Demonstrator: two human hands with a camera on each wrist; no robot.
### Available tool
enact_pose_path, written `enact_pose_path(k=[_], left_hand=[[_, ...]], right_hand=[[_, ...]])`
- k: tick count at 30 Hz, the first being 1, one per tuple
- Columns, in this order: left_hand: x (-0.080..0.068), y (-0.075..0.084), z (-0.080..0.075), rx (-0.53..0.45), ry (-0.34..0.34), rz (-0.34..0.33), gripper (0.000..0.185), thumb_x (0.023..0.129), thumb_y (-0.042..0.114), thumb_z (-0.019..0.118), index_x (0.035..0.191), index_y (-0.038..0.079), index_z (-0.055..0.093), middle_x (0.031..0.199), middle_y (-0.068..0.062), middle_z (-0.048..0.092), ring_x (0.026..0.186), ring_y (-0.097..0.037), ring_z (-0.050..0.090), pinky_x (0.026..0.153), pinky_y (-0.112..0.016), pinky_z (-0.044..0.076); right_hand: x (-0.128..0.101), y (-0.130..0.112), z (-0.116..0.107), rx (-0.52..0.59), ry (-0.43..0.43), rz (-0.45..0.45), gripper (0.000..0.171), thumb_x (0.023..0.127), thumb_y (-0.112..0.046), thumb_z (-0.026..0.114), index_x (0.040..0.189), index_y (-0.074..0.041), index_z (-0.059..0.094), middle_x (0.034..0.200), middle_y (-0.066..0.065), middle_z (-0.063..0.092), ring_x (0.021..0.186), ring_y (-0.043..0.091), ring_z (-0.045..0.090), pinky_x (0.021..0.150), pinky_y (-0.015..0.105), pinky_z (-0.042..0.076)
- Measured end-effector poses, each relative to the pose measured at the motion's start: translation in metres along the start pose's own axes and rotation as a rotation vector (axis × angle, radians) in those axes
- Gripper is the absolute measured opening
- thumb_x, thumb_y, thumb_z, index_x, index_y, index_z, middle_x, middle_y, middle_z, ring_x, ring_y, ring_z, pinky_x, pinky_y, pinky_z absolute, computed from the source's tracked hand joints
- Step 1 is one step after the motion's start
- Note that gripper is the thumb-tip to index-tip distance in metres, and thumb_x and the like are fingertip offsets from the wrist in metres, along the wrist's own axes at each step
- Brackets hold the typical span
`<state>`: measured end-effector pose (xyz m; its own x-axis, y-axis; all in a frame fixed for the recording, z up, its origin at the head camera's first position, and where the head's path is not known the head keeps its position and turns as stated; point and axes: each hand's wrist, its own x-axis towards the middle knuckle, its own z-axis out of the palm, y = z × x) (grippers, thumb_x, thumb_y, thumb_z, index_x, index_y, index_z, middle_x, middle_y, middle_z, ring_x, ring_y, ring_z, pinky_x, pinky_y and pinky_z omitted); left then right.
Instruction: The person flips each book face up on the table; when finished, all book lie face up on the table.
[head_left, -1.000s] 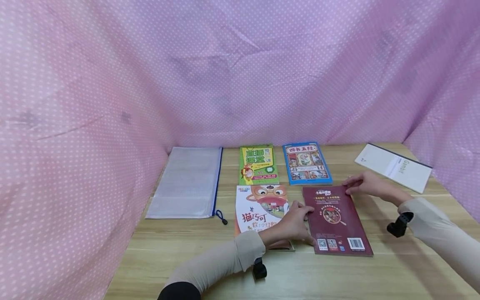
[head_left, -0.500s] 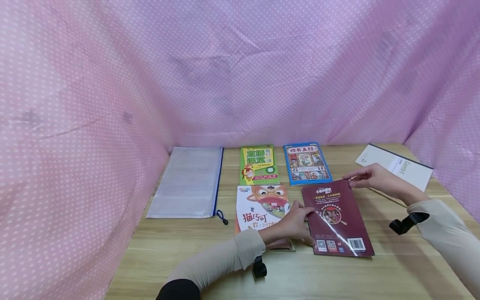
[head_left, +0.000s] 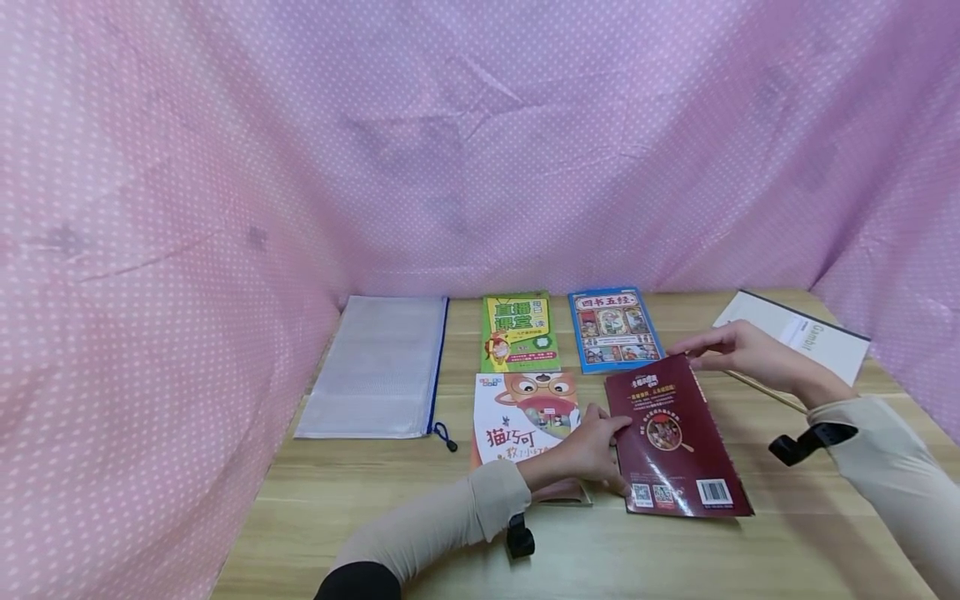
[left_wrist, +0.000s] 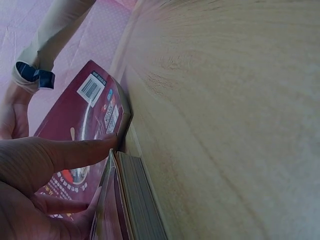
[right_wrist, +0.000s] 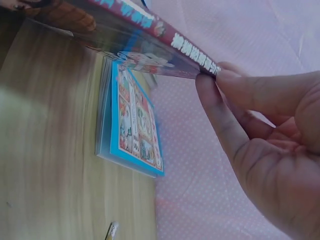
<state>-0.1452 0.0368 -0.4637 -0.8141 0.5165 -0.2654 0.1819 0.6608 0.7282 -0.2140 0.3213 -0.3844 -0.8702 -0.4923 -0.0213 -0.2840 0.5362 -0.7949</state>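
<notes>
A maroon book (head_left: 667, 450) lies back cover up at the right of the table, its far right corner tilted up. My right hand (head_left: 757, 358) pinches that raised corner between thumb and fingers, at the spine in the right wrist view. My left hand (head_left: 588, 450) rests along the book's left edge, one fingertip on the cover and the thumb (left_wrist: 85, 152) stretched to the near left corner. Under the left forearm and hand lies a white picture book (head_left: 517, 421) with an orange cartoon cat, partly covered; its page edges show in the left wrist view.
Behind are a green-yellow book (head_left: 517, 333) and a blue-bordered book (head_left: 617, 329). A mesh zip pouch (head_left: 375, 367) lies left, its blue pull toward me. A white notebook (head_left: 825, 346) and a thin gold-brown stick (head_left: 765, 390) are at the right. Pink dotted cloth (head_left: 480, 150) hangs around the table.
My right hand has raised the maroon book's far right corner from the table, shifting up and slightly left, and the thin stick has come into sight. My left hand stays at the left edge.
</notes>
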Motion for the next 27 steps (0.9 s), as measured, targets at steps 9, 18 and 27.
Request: enact_pose_path(k=[9, 18, 27], left_hand=[[0.0, -0.002, -0.001, -0.02, -0.023, 0.023, 0.106, 0.062, 0.013, 0.099, 0.153, 0.028, 0.047, 0.12, 0.004, 0.039, 0.101, -0.006, 0.041, 0.084, -0.017, 0.048], [0.001, -0.003, -0.003, -0.017, -0.022, 0.023, 0.109, 0.061, 0.014, 0.1, 0.154, 0.029, 0.045, 0.116, 0.004, 0.037, 0.101, -0.007, 0.04, 0.084, -0.016, 0.046], [0.001, -0.002, -0.004, -0.045, -0.034, 0.027, 0.11, 0.062, 0.009, 0.098, 0.155, 0.028, 0.044, 0.116, 0.003, 0.037, 0.101, -0.008, 0.039, 0.084, -0.016, 0.046]], right_hand=[[0.002, 0.001, 0.001, 0.054, -0.13, -0.065, 0.039, 0.099, -0.013, 0.066, 0.136, -0.005, 0.064, 0.135, 0.011, 0.068, 0.123, -0.003, 0.061, 0.096, 0.02, 0.054], [0.007, -0.008, 0.005, 0.042, -0.112, -0.036, 0.04, 0.098, -0.018, 0.068, 0.136, -0.009, 0.066, 0.136, 0.009, 0.067, 0.123, -0.006, 0.059, 0.096, 0.019, 0.053], [0.016, -0.011, 0.012, 0.094, -0.115, -0.027, 0.04, 0.096, -0.018, 0.07, 0.135, -0.009, 0.066, 0.135, 0.009, 0.068, 0.121, -0.008, 0.058, 0.096, 0.02, 0.053]])
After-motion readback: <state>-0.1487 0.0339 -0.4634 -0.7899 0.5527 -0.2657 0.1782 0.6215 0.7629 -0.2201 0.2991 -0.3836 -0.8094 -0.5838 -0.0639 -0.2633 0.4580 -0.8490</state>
